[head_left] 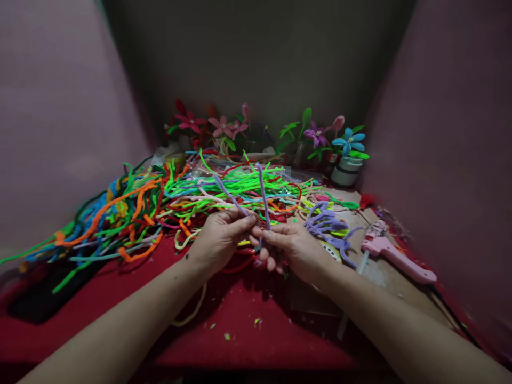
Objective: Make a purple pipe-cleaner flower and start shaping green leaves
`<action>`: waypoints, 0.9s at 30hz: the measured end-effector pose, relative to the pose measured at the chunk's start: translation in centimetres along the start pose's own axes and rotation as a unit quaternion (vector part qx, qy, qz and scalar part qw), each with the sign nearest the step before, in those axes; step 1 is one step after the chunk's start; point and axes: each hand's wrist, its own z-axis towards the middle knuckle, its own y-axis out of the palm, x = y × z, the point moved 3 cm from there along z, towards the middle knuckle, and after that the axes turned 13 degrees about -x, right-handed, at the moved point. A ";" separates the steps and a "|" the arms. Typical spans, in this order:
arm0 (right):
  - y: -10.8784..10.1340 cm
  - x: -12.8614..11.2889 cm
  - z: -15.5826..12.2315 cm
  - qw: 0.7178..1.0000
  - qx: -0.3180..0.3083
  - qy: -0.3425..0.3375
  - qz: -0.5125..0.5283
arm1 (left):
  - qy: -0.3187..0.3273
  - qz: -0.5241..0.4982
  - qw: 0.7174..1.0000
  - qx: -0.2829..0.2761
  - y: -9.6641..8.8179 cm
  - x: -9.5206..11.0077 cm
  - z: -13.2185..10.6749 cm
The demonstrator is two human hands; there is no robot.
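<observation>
Between my two hands is a purple pipe cleaner [263,194] whose two ends stick upward in a V; its lower part is mostly hidden by fingers. My left hand [222,234] pinches it at the left arm of the V. Fingertips of my right hand [294,245] press on it close beside, the hands almost touching. To the right of my right hand lies a bunch of bent purple pipe cleaners [326,221]. Behind both hands spreads a heap of loose pipe cleaners [236,184], mostly bright green, with orange, red and white ones.
A pink glue gun [400,258] rests on a cardboard sheet [416,296] at the right. Pipe-cleaner flowers stand along the back, a blue one [349,142] in a small jar [347,170]. A dark flat object [52,298] lies at the left on the red cloth [192,346].
</observation>
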 end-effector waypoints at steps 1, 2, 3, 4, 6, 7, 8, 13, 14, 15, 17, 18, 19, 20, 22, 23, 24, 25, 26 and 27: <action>-0.1 0.1 0.0 1.000 0.000 0.007 0.002 | 0.000 0.002 1.000 0.004 0.0 -0.1 0.0; -0.1 0.1 0.0 1.000 -0.001 0.013 0.000 | -0.002 0.004 1.000 0.007 -0.1 -0.1 0.0; -0.1 0.2 -0.1 1.000 -0.003 0.020 -0.005 | -0.005 0.005 1.000 0.008 -0.1 -0.2 0.0; -0.1 0.2 -0.1 1.000 -0.005 0.025 -0.010 | -0.006 0.005 1.000 0.009 -0.1 -0.3 -0.1; 0.0 0.2 -0.1 0.999 -0.002 0.035 -0.021 | -0.003 0.000 1.000 0.007 -0.1 -0.4 -0.1; 0.0 0.2 -0.1 0.999 0.002 0.039 -0.028 | 0.000 -0.003 1.000 0.004 0.0 -0.4 -0.1; 0.0 0.2 -0.1 0.998 0.005 0.044 -0.034 | 0.002 -0.004 1.000 0.001 0.0 -0.4 0.0; 0.0 0.1 -0.2 0.995 -0.001 0.067 -0.075 | -0.028 0.013 0.999 -0.007 0.3 -0.5 -0.1; 0.0 0.1 -0.2 0.994 -0.009 0.073 -0.081 | -0.039 0.019 0.999 -0.009 0.3 -0.5 -0.1; 0.0 0.1 -0.3 0.994 -0.019 0.078 -0.078 | -0.048 0.024 0.999 -0.011 0.3 -0.5 -0.1; 0.0 0.1 -0.3 0.996 -0.039 0.067 -0.040 | -0.052 0.028 0.998 -0.006 0.3 -0.5 -0.1; 0.0 0.0 -0.2 0.997 -0.051 0.051 -0.003 | -0.050 0.026 0.998 -0.001 0.2 -0.5 -0.1; 0.0 0.0 -0.2 0.996 -0.065 0.036 0.041 | -0.048 0.019 0.999 0.004 0.0 -0.5 -0.1; 0.0 0.0 -0.1 0.993 -0.080 0.026 0.088 | -0.049 0.010 0.999 0.008 -0.1 -0.5 0.0; 0.1 0.1 0.0 0.980 -0.102 0.025 0.168 | -0.050 -0.008 0.999 0.008 -0.3 -0.4 0.1; 0.2 0.3 0.1 0.974 -0.107 0.031 0.196 | -0.051 -0.015 0.999 0.005 -0.3 -0.4 0.2; 0.2 0.4 0.2 0.970 -0.103 0.034 0.216 | -0.052 -0.019 0.998 0.000 -0.3 -0.3 0.2; 0.2 0.5 0.3 0.969 -0.095 0.032 0.228 | -0.051 -0.021 0.998 -0.004 -0.3 -0.2 0.3; 0.1 0.6 0.3 0.968 -0.083 0.027 0.234 | -0.050 -0.022 0.998 -0.008 -0.3 -0.1 0.3; 0.1 0.7 0.4 0.968 -0.071 0.020 0.238 | -0.048 -0.022 0.999 -0.010 -0.3 -0.1 0.3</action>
